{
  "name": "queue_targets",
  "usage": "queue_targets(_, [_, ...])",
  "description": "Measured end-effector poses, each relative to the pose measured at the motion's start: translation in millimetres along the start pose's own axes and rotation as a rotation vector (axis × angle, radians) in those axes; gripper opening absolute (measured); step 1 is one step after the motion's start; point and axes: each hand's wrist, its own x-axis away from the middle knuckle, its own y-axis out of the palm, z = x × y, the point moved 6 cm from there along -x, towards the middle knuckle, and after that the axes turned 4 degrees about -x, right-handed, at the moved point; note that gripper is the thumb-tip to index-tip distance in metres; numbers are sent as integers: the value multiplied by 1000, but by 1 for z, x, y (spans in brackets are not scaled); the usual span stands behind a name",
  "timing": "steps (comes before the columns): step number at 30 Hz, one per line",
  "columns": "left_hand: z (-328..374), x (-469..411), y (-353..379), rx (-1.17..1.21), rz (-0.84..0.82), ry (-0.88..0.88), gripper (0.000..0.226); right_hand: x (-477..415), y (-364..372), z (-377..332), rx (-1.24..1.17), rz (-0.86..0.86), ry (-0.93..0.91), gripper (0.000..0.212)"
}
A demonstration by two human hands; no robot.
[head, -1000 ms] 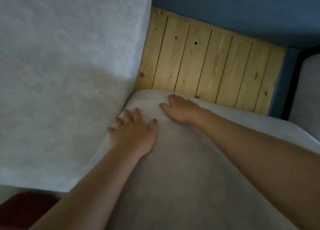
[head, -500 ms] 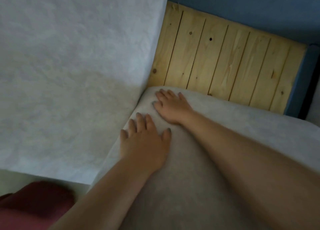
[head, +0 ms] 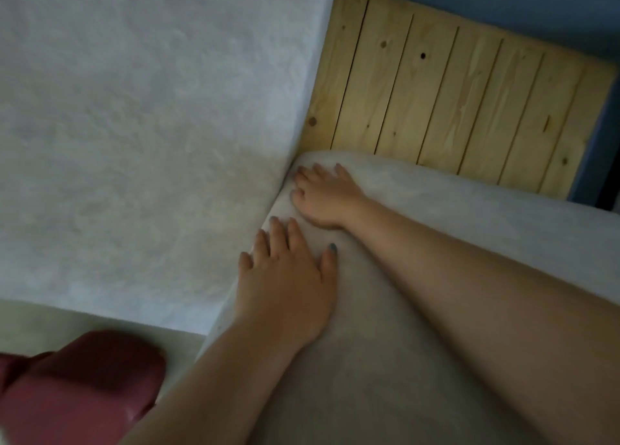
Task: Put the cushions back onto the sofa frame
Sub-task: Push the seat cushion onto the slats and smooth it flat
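1. Since the earlier frames, both hands have been shifted along the cushion (head: 352, 377) toward its corner nearest the wooden slats (head: 453, 102). The right fingertips now sit at the seam where the neighbouring cushion (head: 151, 143) meets it. More of a dark red item (head: 77, 387), on the side well away from the slats, has come into view; what it is cannot be told.
2. Left hand (head: 288, 280): laid flat, fingers straight and spread, palm pressed on the cushion top. Nothing is gripped.
3. Right hand (head: 323, 198): also flat, with the palm down and the fingers only slightly bent on the cover. Nothing is gripped. It is the hand nearer the slats.
4. Task item: the cushion lies on the frame, with its far edge running across the slats and its corner touching the neighbouring cushion.
5. Key relation: a band of slats is left bare beyond the far edge, directly ahead of the fingertips of both hands. The cushion runs back from the slats toward the wearer and out of frame, so its long axis cannot be fixed.
6. Judgement: a flat-handed push toward the slats is what seating appears to require, led by the right hand.
7. Writing: no brand, label or lettering is readable on cushions, slats or the blue wall (head: 503, 2) behind the slats.
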Motion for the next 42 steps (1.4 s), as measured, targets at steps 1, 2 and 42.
queue_targets(1, [0, 0, 1, -3, 5, -11, 73, 9, 14, -2, 42, -67, -15, 57])
queue_targets(2, [0, -2, 0, 0, 19, -20, 73, 6, 20, -1, 74, -130, -17, 58])
queue_targets(42, [40, -3, 14, -4, 113, -303, 66, 141, -18, 70, -277, 122, 52, 55])
